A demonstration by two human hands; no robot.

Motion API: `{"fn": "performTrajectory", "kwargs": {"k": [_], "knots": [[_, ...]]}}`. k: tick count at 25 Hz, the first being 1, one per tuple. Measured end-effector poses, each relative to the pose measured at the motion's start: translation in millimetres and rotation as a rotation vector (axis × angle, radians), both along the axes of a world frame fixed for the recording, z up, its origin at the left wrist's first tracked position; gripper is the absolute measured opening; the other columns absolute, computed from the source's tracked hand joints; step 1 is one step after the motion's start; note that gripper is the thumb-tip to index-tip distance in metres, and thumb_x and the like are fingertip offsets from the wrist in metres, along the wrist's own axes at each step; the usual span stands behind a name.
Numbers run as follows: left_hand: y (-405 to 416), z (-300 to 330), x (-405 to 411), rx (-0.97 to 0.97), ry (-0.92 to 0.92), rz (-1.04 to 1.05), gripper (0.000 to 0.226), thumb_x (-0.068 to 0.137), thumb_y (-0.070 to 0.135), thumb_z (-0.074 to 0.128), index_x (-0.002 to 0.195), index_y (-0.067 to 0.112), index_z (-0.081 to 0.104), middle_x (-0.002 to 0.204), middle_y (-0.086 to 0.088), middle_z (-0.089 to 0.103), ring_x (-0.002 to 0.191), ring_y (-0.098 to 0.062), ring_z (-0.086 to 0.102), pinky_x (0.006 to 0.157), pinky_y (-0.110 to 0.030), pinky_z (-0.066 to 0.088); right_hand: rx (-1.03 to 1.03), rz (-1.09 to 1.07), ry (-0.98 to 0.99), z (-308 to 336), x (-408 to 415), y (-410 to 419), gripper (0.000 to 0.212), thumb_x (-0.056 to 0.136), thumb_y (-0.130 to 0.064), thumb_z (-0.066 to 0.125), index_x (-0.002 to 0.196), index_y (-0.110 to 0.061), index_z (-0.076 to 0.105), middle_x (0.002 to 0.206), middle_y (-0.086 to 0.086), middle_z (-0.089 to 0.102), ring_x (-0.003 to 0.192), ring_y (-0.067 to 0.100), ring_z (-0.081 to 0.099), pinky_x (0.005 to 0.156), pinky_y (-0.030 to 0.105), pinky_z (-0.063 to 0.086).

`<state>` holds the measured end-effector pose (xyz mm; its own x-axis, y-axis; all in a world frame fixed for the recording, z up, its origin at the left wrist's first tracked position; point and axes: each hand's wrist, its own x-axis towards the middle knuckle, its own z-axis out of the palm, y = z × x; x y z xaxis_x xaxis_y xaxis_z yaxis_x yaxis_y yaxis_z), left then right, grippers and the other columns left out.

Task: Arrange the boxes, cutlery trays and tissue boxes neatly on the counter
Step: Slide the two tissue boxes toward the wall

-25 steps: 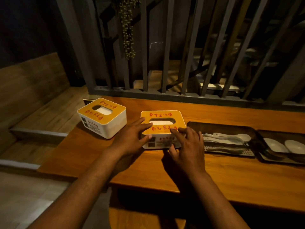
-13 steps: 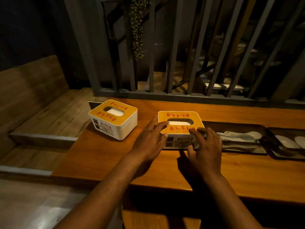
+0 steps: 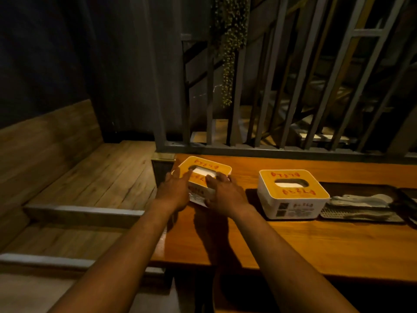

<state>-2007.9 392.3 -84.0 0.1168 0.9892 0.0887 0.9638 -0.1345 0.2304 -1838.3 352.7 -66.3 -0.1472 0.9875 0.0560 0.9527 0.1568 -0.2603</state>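
Two white tissue boxes with orange lids and red writing stand on the wooden counter [image 3: 316,242]. The left tissue box [image 3: 211,168] sits turned at an angle near the counter's far left corner. My left hand [image 3: 173,190] grips its left side and my right hand [image 3: 222,190] grips its front right edge, fingers over the lid. The right tissue box [image 3: 293,195] stands free and square to the counter edge. Beside it lies a dark cutlery tray [image 3: 361,206] with white spoons.
A grey metal railing [image 3: 282,150] with slanted bars runs along the counter's back edge. A hanging plant [image 3: 229,53] dangles behind it. Wooden steps [image 3: 79,188] drop away left of the counter's end. A second tray's corner [image 3: 409,199] shows at the right border.
Both hands left the right tissue box and moved left onto the left tissue box. The view has swung left, so the trays sit nearer the right border.
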Motion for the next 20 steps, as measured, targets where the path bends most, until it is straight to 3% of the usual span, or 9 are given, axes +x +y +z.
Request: {"fn": "performTrajectory", "kwargs": {"k": [4, 7, 10, 15, 17, 20], "knots": [[-22.1, -2.7, 13.7, 0.108, -0.076, -0.043, 0.054, 0.098, 0.036, 0.048, 0.148, 0.037, 0.030, 0.157, -0.008, 0.023, 0.138, -0.035, 0.031, 0.107, -0.050, 0.038, 0.186, -0.040, 0.003, -11.4, 17.1, -13.0, 0.045, 0.082, -0.046, 0.067, 0.122, -0.036, 0.050, 0.140, 0.000, 0.047, 0.128, 0.028, 0.043, 0.100, 0.045, 0.043], [-48.6, -9.8, 33.9, 0.197, -0.084, -0.084, 0.050, 0.097, 0.038, 0.049, 0.145, 0.040, 0.034, 0.152, -0.005, 0.030, 0.135, -0.030, 0.034, 0.106, -0.046, 0.039, 0.210, -0.055, -0.059, -13.3, 48.5, -18.7, 0.038, 0.082, -0.044, 0.066, 0.116, -0.039, 0.052, 0.136, -0.004, 0.052, 0.128, 0.025, 0.044, 0.103, 0.044, 0.038], [-44.3, -6.8, 49.8, 0.257, -0.020, -0.132, 0.051, 0.098, 0.038, 0.046, 0.147, 0.037, 0.032, 0.151, -0.005, 0.034, 0.135, -0.028, 0.032, 0.107, -0.043, 0.035, 0.261, -0.087, -0.150, -8.6, 70.7, -8.5, 0.046, 0.085, -0.037, 0.065, 0.128, -0.032, 0.052, 0.136, 0.002, 0.050, 0.127, 0.027, 0.043, 0.099, 0.044, 0.038], [-9.8, -8.4, 73.4, 0.240, 0.056, -0.108, 0.058, 0.098, 0.036, 0.050, 0.150, 0.031, 0.027, 0.154, -0.008, 0.034, 0.139, -0.030, 0.031, 0.107, -0.044, 0.034, 0.336, -0.079, -0.310, -26.7, 62.3, 12.0, 0.059, 0.070, -0.036, 0.082, 0.121, -0.018, 0.058, 0.124, 0.011, 0.058, 0.112, 0.032, 0.056, 0.092, 0.045, 0.046], [16.7, -8.5, 73.2, 0.225, 0.094, -0.104, 0.064, 0.096, 0.031, 0.055, 0.151, 0.030, 0.023, 0.155, -0.008, 0.032, 0.139, -0.031, 0.030, 0.108, -0.044, 0.034, 0.309, -0.073, -0.317, -22.7, 57.5, 40.4, 0.064, 0.074, -0.036, 0.080, 0.128, -0.017, 0.055, 0.130, 0.011, 0.056, 0.117, 0.033, 0.055, 0.097, 0.046, 0.045], [68.1, -5.3, 70.7, 0.208, 0.109, -0.134, 0.076, 0.092, 0.022, 0.060, 0.153, 0.029, 0.016, 0.157, -0.010, 0.026, 0.143, -0.033, 0.024, 0.113, -0.046, 0.029, 0.183, -0.111, -0.276, -17.3, 52.1, 92.9, 0.084, 0.081, -0.038, 0.074, 0.149, -0.016, 0.030, 0.153, 0.011, 0.037, 0.139, 0.033, 0.036, 0.108, 0.048, 0.036]]}}
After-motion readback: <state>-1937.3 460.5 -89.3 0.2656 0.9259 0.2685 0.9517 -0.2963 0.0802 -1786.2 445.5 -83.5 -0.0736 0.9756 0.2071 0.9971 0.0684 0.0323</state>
